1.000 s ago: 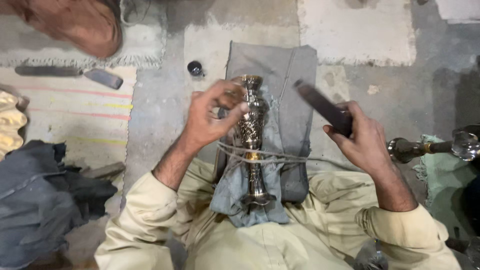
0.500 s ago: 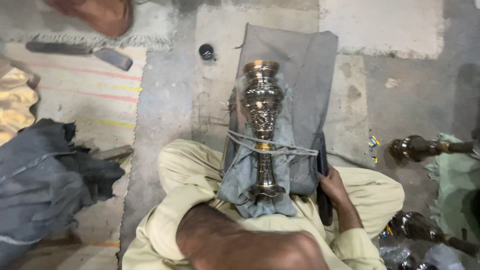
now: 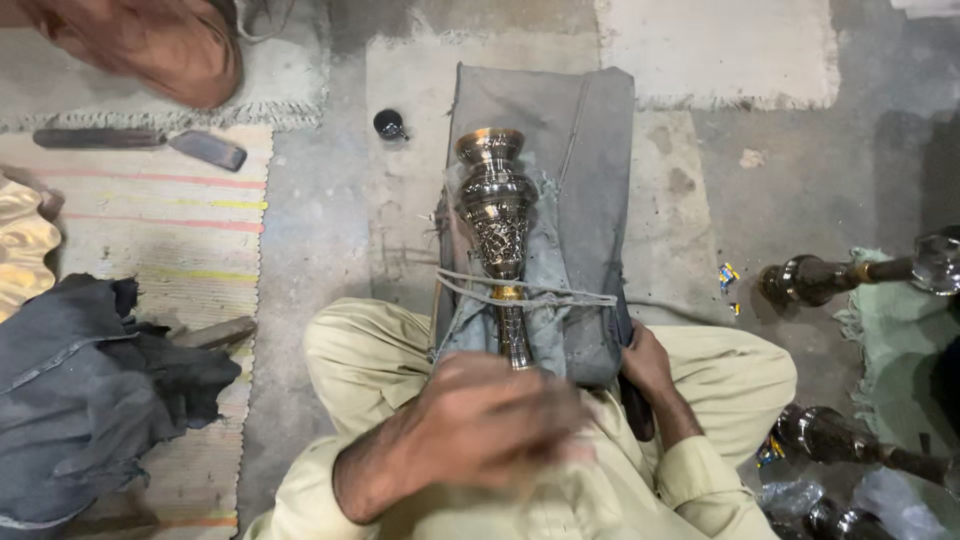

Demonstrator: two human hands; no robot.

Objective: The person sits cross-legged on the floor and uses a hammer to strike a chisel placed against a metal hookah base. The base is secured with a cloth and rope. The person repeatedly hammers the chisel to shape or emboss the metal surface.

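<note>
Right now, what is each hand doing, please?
Left hand: blurred, grip cannot be told.
Right hand: closed on a dark tool beside the cloth.

The person sat cross-legged, knees spread to either side, in loose pale yellow-green clothing; both arms came in from the bottom of the view. The left hand (image 3: 490, 425) was raised close to the camera at the lower middle, blurred, its back turned upward and the fingers pointing to the right; whether it gripped anything could not be told; its bare forearm ran down to the left into a pale sleeve. The right hand (image 3: 647, 362) lay lower and farther right, near the right thigh, fingers curled down around something dark and slim; its wrist bent back into a sleeve rolled near the forearm.
</note>
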